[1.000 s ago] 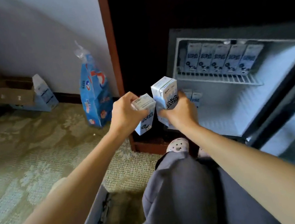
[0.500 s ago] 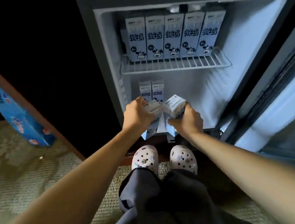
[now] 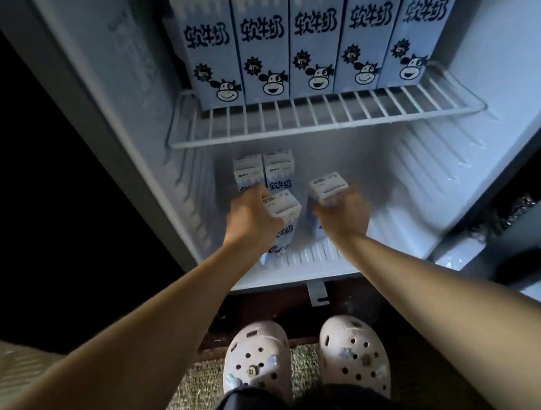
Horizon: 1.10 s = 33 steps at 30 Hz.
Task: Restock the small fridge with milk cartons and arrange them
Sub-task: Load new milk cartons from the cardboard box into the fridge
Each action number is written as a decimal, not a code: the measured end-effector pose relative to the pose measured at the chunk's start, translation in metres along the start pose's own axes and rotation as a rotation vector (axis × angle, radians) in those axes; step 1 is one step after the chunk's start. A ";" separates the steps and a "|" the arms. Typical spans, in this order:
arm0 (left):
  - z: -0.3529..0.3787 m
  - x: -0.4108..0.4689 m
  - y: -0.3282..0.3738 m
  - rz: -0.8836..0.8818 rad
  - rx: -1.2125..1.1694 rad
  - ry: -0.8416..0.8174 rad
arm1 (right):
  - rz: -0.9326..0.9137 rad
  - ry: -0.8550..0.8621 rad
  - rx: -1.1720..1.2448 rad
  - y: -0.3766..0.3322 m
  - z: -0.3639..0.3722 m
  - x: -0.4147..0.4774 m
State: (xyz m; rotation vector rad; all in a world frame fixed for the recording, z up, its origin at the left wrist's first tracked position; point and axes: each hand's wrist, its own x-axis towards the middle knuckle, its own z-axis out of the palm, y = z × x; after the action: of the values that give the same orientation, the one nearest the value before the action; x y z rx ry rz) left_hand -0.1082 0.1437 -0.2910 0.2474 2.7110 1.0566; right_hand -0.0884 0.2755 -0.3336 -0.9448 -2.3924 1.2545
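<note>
Small fridge (image 3: 131,85) stands open over woven carpet (image 3: 184,406), pale clogs (image 3: 254,360) at its foot. Wire shelf (image 3: 319,113) carries five milk cartons (image 3: 312,29) upright in a row (cow faces out). Lower compartment: two back cartons (image 3: 279,169) stand at rear left. Left hand (image 3: 251,222) has fingers wrapped round the left carton (image 3: 284,209), tilted, just in front of them. Right hand (image 3: 345,217) grips the right carton (image 3: 328,185) beside it. Can't tell if either touches the floor (motion blur).
</note>
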 end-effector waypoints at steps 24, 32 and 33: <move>0.006 0.038 -0.019 0.024 -0.082 0.081 | 0.004 -0.077 0.110 0.028 0.064 0.061; 0.009 0.043 -0.025 0.060 -0.074 0.128 | 0.012 -0.127 0.112 0.024 0.061 0.059; 0.009 0.043 -0.024 0.068 -0.077 0.129 | 0.014 -0.125 0.097 0.027 0.058 0.057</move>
State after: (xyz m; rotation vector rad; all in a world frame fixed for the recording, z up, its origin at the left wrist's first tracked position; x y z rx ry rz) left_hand -0.1492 0.1424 -0.3203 0.2694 2.7849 1.2339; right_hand -0.1499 0.2876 -0.3924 -0.8808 -2.3959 1.4611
